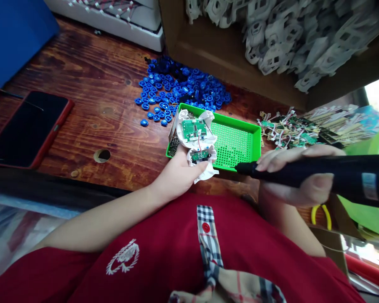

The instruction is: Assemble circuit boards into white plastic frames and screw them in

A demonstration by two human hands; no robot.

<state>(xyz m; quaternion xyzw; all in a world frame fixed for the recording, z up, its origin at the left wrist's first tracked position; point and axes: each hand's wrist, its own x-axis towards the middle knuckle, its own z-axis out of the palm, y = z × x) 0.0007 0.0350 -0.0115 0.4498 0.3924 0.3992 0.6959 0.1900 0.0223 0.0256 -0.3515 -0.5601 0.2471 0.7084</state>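
Note:
My left hand (178, 172) is closed on a white plastic housing (211, 139), thumb over its near end. Inside the housing sit a larger green circuit board (194, 129) and a smaller circuit board (199, 155), with a red wire between them. The housing is held over a green perforated tray (255, 145), whose left part contains many small metal screws (174, 145). My right hand (298, 176) is wrapped around a black electric screwdriver (344, 170). Its tip points left, near the tray's front right corner and apart from the housing.
Blue plastic buttons (183, 90) lie heaped behind the tray. A cardboard box (205, 46) of white housings (278, 38) stands at the back right. Wired circuit boards (287, 130) are piled on the right. A phone (27, 126) lies left; yellow-handled pliers (321, 215) are at lower right.

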